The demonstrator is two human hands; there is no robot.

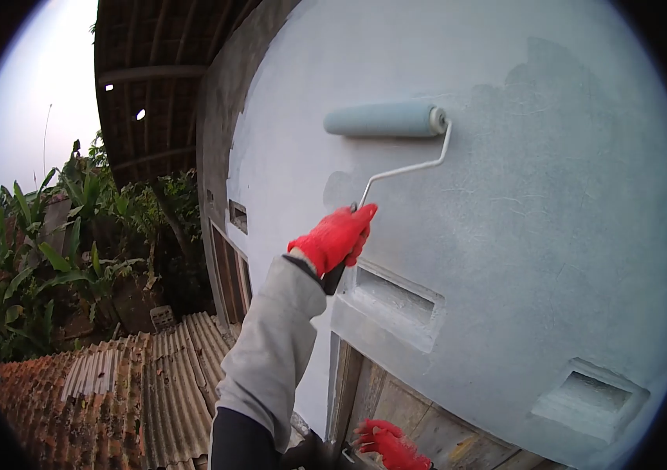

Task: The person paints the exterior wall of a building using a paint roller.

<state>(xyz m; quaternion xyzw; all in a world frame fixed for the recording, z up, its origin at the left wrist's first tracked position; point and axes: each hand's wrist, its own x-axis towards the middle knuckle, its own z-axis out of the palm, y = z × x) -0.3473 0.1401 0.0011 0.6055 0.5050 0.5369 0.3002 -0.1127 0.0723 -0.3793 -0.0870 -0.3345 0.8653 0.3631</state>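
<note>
Roller (384,120): lies level against the wall (466,235) or just off it (we cannot tell which), above the nearer vent recess (396,294).
Left hand (333,239): red-gloved, fingers wrapped round the handle (334,280).
Wall coat: paler left, greyer right; we judge rolling is in hand, the next stroke calling for even pressure.
Right hand (388,445): fingers loosely bent near the wooden door (408,399); any hold, we cannot tell.
</note>
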